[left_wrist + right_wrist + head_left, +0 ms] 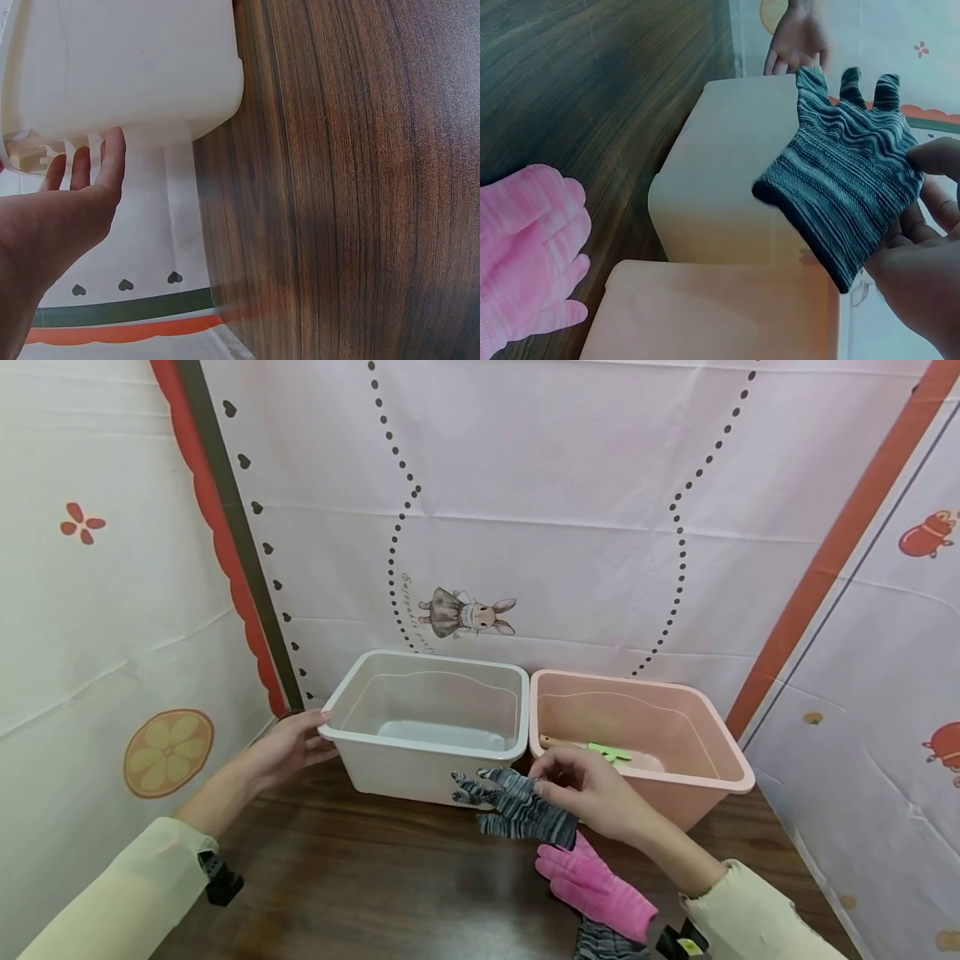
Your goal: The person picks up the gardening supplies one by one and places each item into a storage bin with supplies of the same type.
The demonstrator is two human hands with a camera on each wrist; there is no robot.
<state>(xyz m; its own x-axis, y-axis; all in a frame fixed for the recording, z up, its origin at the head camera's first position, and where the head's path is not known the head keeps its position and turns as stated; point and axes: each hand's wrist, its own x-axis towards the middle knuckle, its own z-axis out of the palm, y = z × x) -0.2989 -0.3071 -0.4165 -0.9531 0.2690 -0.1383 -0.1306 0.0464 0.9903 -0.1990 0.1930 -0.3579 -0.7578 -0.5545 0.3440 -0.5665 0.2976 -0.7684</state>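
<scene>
A dark grey striped knit glove hangs from my right hand, which pinches its edge between thumb and fingers. In the right wrist view the glove is spread flat, with several of its fingers sticking up. My left hand grips the left rim of a white plastic bin, fingers under the lip. In the head view, a pink glove lies on the table below the right hand, partly over another grey striped glove.
A pink plastic bin stands against the white bin's right side. Inside it are a green piece and a wooden handle. Both bins stand on a dark wooden table, with printed cloth walls behind and at the sides.
</scene>
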